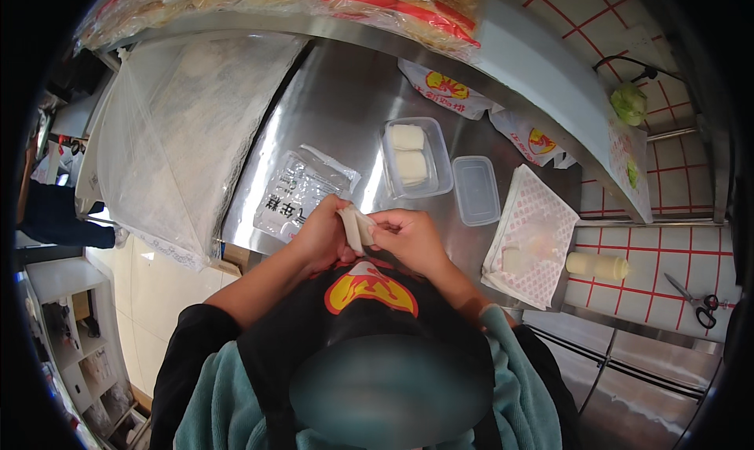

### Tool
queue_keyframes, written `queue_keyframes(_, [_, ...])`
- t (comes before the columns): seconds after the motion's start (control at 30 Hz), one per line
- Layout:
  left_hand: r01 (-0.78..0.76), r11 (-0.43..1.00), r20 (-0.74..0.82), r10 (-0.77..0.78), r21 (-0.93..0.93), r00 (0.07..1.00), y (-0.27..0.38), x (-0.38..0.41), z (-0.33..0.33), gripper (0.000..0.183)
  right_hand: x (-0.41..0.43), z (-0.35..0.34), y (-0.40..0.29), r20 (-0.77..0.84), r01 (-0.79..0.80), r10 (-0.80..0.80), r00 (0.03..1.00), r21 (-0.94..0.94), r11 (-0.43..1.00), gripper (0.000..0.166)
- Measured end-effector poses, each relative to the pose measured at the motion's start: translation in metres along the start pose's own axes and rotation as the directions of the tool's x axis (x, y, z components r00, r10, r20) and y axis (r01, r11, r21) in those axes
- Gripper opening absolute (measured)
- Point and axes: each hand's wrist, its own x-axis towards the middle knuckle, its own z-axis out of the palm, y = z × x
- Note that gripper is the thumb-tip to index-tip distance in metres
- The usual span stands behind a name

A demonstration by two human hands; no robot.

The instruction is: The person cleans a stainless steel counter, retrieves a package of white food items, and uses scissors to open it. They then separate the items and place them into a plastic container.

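Observation:
Close to my apron, my left hand (323, 232) grips a small stack of pale rice cake slabs (353, 227). The fingers of my right hand (403, 238) pinch the slab on the stack's right side, which stands slightly apart from the others. Beyond my hands, a clear plastic container (437, 182) holds two stacks of white slabs (407, 166). Its likely lid (476, 191), translucent and rectangular, lies to the right. An opened, crumpled plastic package (303, 194) with printed writing rests on the steel counter (347, 91), just past my left hand.
On the right lie a stack of patterned paper sheets (533, 238), a squeeze bottle (598, 265) and scissors (695, 300). A plastic-covered tray (188, 126) takes up the left. Bagged bread (400, 8) sits on a raised shelf, with printed plastic bags (447, 88) below it.

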Motion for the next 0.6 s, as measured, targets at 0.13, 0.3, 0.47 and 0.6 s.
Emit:
queue_keyframes(0.13, [0.002,0.998,0.029,-0.001,-0.06,1.0,0.001,0.001,-0.001,0.032,0.006,-0.009,0.008,0.024,-0.043,0.039,0.999,0.173,0.984,0.022])
queue_keyframes(0.3, [-0.057,0.941,0.017,0.066,-0.333,0.998,0.011,-0.012,-0.013,0.029,0.017,-0.07,0.03,-0.359,-0.019,0.205,0.911,0.459,0.888,0.028])
queue_keyframes(0.47, [-0.086,0.925,-0.065,0.066,-0.37,0.996,0.006,-0.003,-0.009,0.023,0.034,-0.129,0.059,-0.474,0.03,-0.205,0.856,-0.351,0.936,0.018])
queue_keyframes(0.6, [-0.103,0.927,-0.061,0.087,-0.362,0.994,0.008,-0.003,-0.007,0.021,0.046,-0.107,0.036,-0.26,0.235,-0.563,0.784,-0.716,0.657,0.014])
